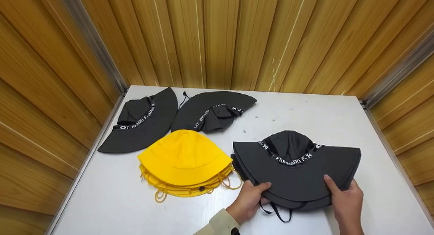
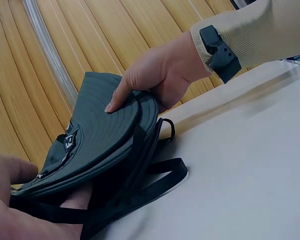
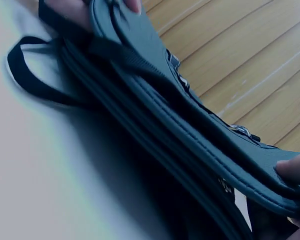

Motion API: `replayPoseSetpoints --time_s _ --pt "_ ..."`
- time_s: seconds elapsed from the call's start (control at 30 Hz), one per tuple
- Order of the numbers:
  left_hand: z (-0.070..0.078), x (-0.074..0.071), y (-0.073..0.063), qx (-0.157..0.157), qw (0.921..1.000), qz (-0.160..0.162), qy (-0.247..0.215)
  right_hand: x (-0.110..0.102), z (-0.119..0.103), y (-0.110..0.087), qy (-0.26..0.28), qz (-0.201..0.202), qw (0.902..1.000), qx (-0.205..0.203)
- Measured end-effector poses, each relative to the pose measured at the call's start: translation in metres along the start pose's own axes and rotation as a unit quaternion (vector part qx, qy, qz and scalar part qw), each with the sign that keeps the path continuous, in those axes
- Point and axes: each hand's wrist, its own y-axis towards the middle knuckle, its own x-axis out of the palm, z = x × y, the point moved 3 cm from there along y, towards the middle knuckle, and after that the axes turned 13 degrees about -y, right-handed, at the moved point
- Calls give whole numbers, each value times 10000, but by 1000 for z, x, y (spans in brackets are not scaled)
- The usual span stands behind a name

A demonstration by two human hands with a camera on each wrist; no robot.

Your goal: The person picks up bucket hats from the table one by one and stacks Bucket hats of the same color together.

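A stack of dark grey wide-brimmed hats [image 1: 295, 180] with a lettered band is between both hands at the table's front right. My left hand [image 1: 249, 199] grips the brims at the left, its thumb on top and its fingers hidden underneath. At the right edge my right hand [image 1: 347, 197] pinches the brims, thumb on top. Black straps [image 2: 165, 172] hang below the stack in the left wrist view. Seen from the right wrist, several brim edges [image 3: 170, 125] lie in layers, with a gap between the upper and lower ones.
Left of the stack sits a pile of yellow bucket hats [image 1: 184, 160] with loose cords. Behind it lie two more dark hats, one at the far left [image 1: 145, 136] and one at the back middle [image 1: 200, 106]. Wood-patterned walls [image 1: 220, 38] surround the white table [image 1: 101, 187].
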Motion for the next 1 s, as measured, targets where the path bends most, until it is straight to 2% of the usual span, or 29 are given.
replayPoseSetpoints --time_s 0.17,0.43,0.6,0.7,0.87,1.0 --pt "0 -2 -3 -129 9999 -57 -17 -4 4 6 -545 202 9982 -155" --pt "2 -9 -7 -161 9998 48 142 -4 8 13 -1130 -143 9930 -306" --pt "6 -14 -12 -328 9980 147 520 -6 8 17 -1558 -322 9869 -268" --pt "10 -17 -18 -464 9960 142 747 -6 9 17 -1737 -371 9832 -430" --pt "21 -23 -28 -594 9911 -69 1192 -8 5 17 -2038 -372 9757 -713" --pt "30 -26 -34 -691 9851 -151 1570 -8 -7 12 -2198 -327 9714 -838"
